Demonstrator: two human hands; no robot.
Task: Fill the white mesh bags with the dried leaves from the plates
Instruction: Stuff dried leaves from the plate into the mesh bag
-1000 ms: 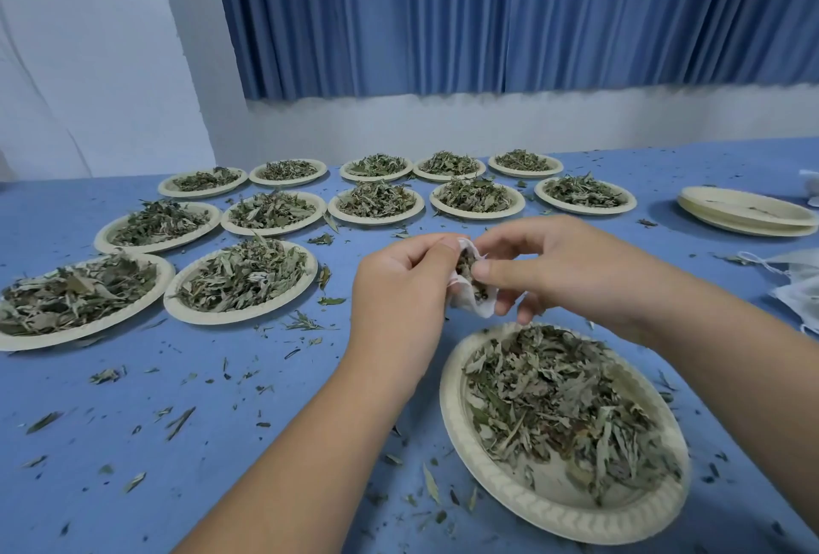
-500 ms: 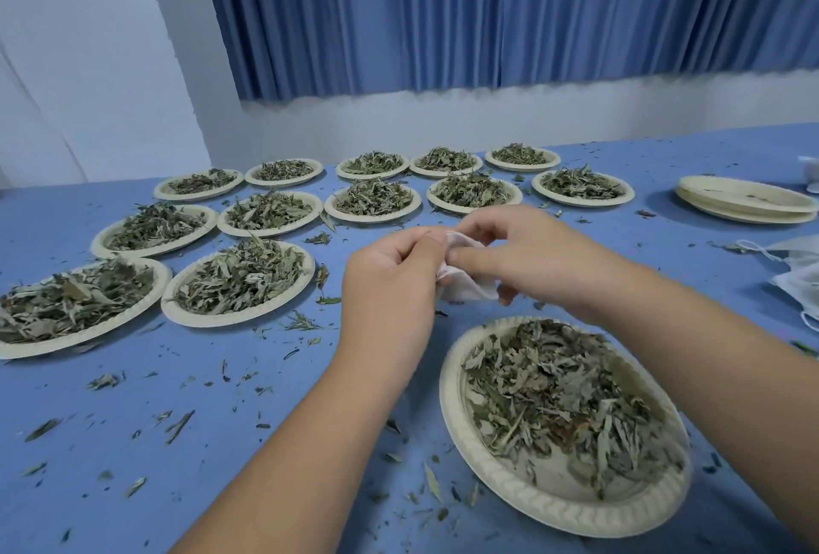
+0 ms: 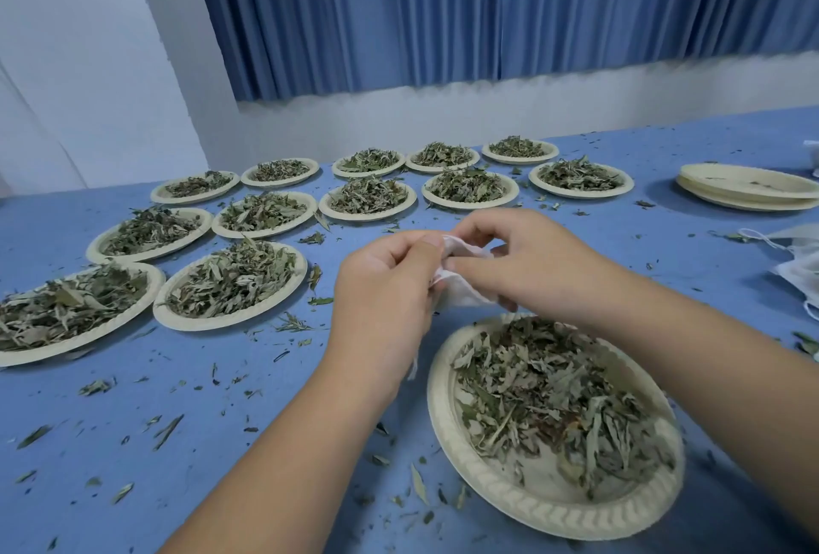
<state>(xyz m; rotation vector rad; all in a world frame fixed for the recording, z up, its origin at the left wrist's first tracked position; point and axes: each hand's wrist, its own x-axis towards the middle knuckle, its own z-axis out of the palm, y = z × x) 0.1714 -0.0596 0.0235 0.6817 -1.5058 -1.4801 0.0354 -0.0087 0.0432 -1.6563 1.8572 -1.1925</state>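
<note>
White mesh bag [image 3: 461,287] pinched between left hand [image 3: 385,287] and right hand [image 3: 523,265], fingers curled, above plate [image 3: 509,496].

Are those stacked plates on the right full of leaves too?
Empty: the stacked plates show a nearly bare top surface, with no leaf pile.
</note>
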